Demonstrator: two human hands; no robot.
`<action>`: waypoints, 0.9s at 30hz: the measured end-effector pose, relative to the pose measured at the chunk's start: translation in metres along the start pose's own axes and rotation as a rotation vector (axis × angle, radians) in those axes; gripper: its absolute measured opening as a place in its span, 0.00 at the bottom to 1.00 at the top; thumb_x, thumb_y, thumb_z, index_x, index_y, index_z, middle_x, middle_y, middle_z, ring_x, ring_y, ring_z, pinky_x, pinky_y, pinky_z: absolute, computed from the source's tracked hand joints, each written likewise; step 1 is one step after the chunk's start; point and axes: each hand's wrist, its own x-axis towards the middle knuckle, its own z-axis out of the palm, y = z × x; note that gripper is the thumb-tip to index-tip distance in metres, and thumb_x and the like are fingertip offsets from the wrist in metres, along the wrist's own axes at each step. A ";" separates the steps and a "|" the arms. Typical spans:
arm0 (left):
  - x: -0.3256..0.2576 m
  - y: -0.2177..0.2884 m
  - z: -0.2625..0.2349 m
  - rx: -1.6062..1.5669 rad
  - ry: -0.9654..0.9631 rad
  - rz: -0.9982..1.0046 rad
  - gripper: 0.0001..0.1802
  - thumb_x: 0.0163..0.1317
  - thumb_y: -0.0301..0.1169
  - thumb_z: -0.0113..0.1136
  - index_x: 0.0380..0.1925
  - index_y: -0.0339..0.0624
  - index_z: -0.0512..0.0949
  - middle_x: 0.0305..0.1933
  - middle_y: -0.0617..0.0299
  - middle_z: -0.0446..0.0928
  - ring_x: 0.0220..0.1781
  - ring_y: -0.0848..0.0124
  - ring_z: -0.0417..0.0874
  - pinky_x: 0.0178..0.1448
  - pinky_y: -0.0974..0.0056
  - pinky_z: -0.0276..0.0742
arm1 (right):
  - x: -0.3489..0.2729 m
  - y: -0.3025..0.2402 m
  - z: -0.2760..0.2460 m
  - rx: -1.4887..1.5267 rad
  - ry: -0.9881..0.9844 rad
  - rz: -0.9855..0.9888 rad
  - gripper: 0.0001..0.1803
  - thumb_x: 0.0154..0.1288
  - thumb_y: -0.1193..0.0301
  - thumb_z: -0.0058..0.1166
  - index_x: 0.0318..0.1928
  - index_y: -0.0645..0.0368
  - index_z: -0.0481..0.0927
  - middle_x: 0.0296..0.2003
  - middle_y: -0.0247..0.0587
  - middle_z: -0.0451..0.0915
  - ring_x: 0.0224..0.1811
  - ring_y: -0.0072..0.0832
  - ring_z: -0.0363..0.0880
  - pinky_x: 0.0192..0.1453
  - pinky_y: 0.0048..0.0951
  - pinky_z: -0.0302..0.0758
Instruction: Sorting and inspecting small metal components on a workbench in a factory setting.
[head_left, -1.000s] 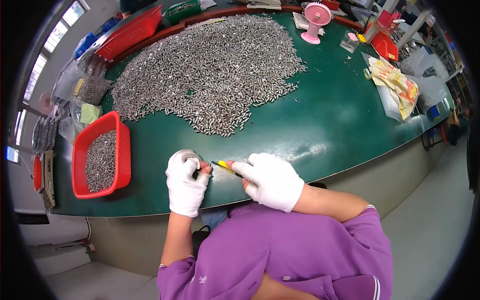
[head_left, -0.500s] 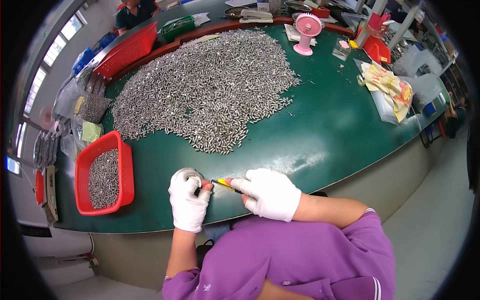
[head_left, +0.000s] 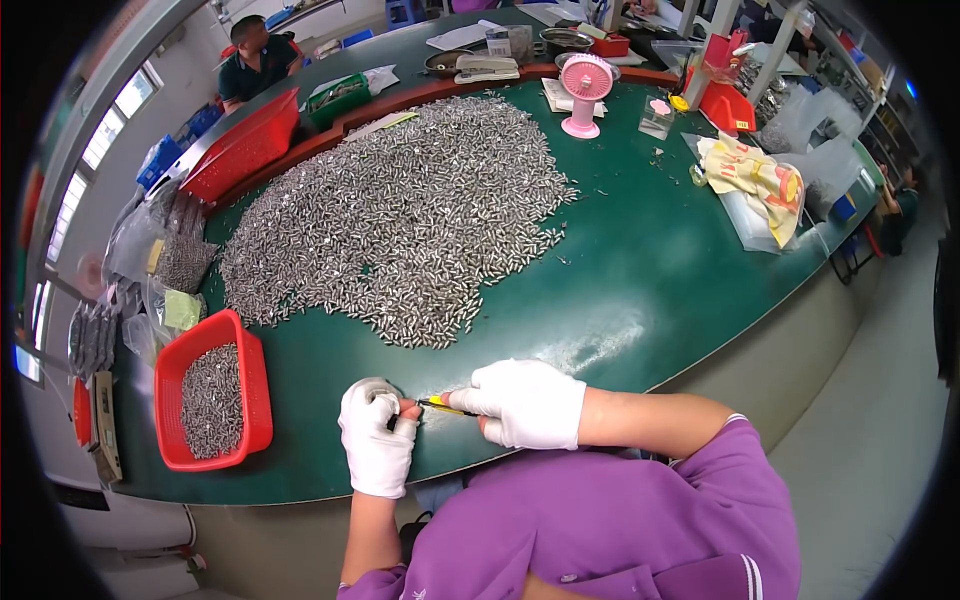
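Observation:
My right hand (head_left: 535, 402), in a white glove with bare fingertips, grips a slim yellow-and-black hand tool (head_left: 436, 402). The tool points left, its tip at the fingertips of my left hand (head_left: 376, 440). That hand, gloved the same way, is closed in a pinch; what sits between its fingers is too small to make out. Both hands are low over the near edge of the green table. Beyond them spreads a broad heap of small silvery metal pins (head_left: 400, 220). To the left, a red plastic basket (head_left: 262, 395) holds more of these pins.
A pink fan (head_left: 585, 80) stands at the back right, near a small clear box (head_left: 656, 118). A yellow printed cloth (head_left: 755, 180) lies at the right. Bagged parts (head_left: 165, 240) and a scale (head_left: 104, 425) line the left side. Another person (head_left: 257, 65) sits beyond a red tray (head_left: 240, 150).
The view has tilted up slightly, so the table, heap and hands sit lower in the picture. Both hands keep the same grip, with the tool's tip still at my left fingertips.

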 end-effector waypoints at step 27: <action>0.000 0.001 0.000 0.018 0.017 0.005 0.13 0.38 0.18 0.69 0.23 0.39 0.75 0.36 0.58 0.74 0.42 0.59 0.75 0.45 0.59 0.73 | -0.010 -0.011 0.016 0.011 0.115 0.127 0.22 0.56 0.68 0.52 0.53 0.52 0.77 0.30 0.43 0.75 0.36 0.42 0.76 0.42 0.42 0.75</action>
